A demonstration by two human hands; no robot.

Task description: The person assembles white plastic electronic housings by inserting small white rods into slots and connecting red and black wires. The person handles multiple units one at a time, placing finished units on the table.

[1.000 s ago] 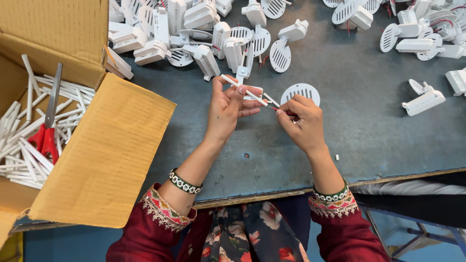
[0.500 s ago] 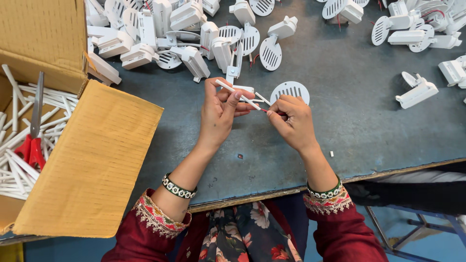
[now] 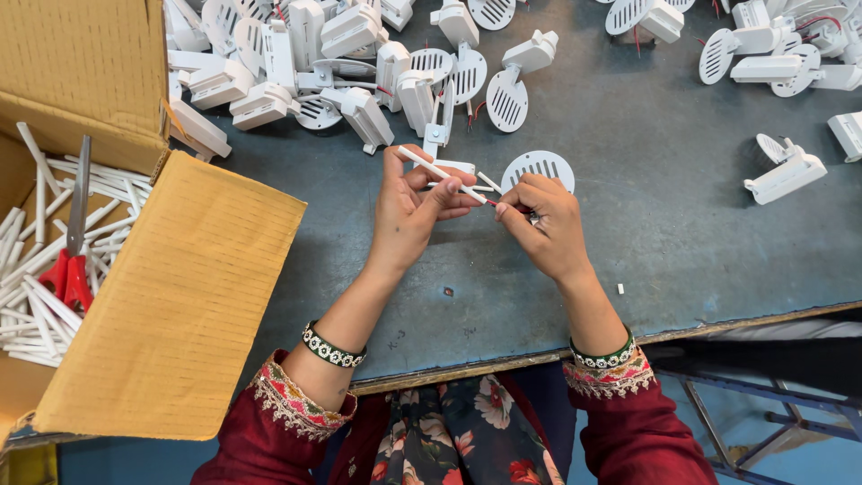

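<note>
Pinched between thumb and fingers (image 3: 449, 193) of the left hand (image 3: 409, 216): a thin white tube (image 3: 435, 169), straight, slanting up-left, with a red wire tip at its lower end. Closed on that wire end, fingertip to fingertip, the right hand (image 3: 543, 224). Just behind, a white round slotted grille part (image 3: 539, 166) on the grey-blue bench (image 3: 646, 251). Farther back, a heap of white plastic parts (image 3: 359, 63). Far left, a cardboard box (image 3: 171, 296) of more white tubes and red-handled scissors (image 3: 70, 260).

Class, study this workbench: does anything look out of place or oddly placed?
Red-handled scissors lie buried among white sticks inside the cardboard box. One white part sits apart from the pile.
</note>
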